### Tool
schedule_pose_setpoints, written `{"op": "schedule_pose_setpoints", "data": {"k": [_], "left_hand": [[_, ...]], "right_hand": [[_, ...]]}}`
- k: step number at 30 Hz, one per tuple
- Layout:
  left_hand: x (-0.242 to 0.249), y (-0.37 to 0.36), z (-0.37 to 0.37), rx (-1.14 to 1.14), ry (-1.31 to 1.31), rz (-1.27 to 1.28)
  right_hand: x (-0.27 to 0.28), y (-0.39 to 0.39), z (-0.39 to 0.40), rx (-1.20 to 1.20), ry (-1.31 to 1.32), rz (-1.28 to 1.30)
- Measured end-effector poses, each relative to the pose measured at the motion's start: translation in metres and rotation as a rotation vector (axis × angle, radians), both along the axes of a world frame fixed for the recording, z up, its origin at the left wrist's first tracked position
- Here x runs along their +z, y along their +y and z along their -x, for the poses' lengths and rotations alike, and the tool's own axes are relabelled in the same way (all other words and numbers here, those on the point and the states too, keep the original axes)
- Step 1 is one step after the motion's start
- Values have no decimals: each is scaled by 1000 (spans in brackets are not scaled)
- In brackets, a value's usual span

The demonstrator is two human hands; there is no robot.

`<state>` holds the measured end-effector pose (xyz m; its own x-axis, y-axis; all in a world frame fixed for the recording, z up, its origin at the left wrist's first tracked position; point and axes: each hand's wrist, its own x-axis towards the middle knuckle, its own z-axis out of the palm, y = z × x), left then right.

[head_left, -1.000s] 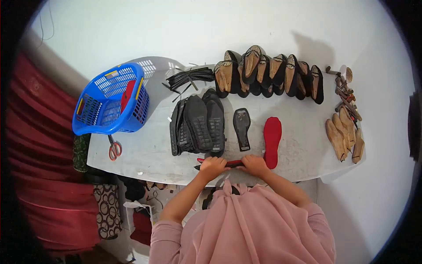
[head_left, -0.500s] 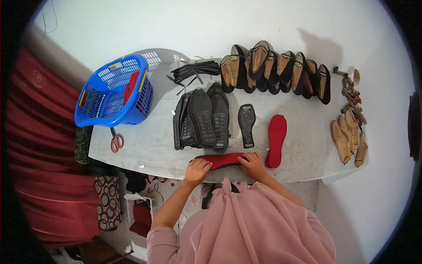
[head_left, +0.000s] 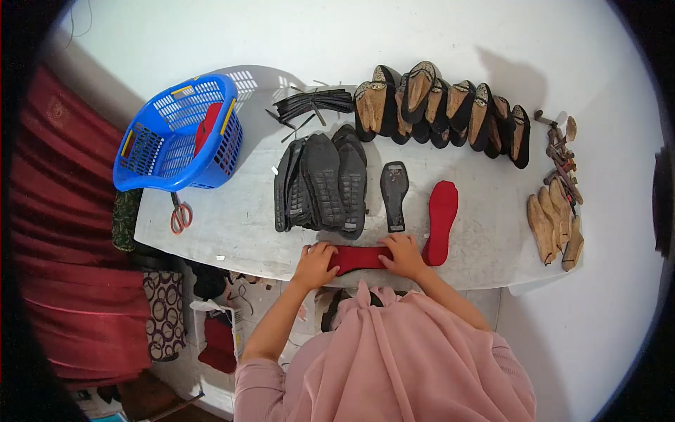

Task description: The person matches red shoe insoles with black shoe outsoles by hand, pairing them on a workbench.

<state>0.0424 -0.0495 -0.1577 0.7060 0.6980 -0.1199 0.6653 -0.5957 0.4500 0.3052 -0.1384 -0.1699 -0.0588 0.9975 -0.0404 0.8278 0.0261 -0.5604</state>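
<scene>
Near the table's front edge, a red insole (head_left: 361,258) with a dark edge along its near side lies crosswise. My left hand (head_left: 316,265) is closed around its left end, the fingers over the far side. At its right end my right hand (head_left: 403,256) grips it, covering the tip. A second red insole (head_left: 441,221) lies lengthwise just right of my right hand. Beyond the held piece rests a single black sole (head_left: 394,197). To its left is a pile of black soles (head_left: 324,184) with ridged surfaces.
A blue basket (head_left: 179,179) with red material inside stands at the left, beside orange-handled scissors (head_left: 181,217). Black strips (head_left: 313,104) lie at the back, near a row of black shoes (head_left: 480,116). Wooden shoe lasts (head_left: 543,228) and hammers (head_left: 560,156) sit at the right.
My left hand has moved right and its fingers now reach over the insole's far side. My right hand has moved slightly up and covers more of the right end. The view has shifted a little.
</scene>
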Motion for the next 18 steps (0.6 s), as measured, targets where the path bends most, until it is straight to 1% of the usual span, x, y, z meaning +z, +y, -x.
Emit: {"op": "schedule_pose_setpoints", "data": {"k": [2, 5, 8, 11, 14, 17, 18], "left_hand": [[7, 3, -8, 34, 51, 44], [4, 13, -16, 50, 201, 107], [12, 21, -23, -46, 282, 84], [19, 21, -25, -110, 283, 88], [11, 10, -14, -85, 74, 55], [23, -2, -11, -9, -32, 47], [20, -4, -9, 0, -95, -22]], "right_hand": [[-5, 4, -2, -45, 34, -20], [8, 14, -5, -4, 14, 252], [14, 21, -2, 99, -96, 401], [22, 16, -6, 246, -108, 268], [-4, 5, -7, 271, 32, 142], [5, -4, 1, 222, 92, 160], [3, -7, 4, 204, 50, 20]]}}
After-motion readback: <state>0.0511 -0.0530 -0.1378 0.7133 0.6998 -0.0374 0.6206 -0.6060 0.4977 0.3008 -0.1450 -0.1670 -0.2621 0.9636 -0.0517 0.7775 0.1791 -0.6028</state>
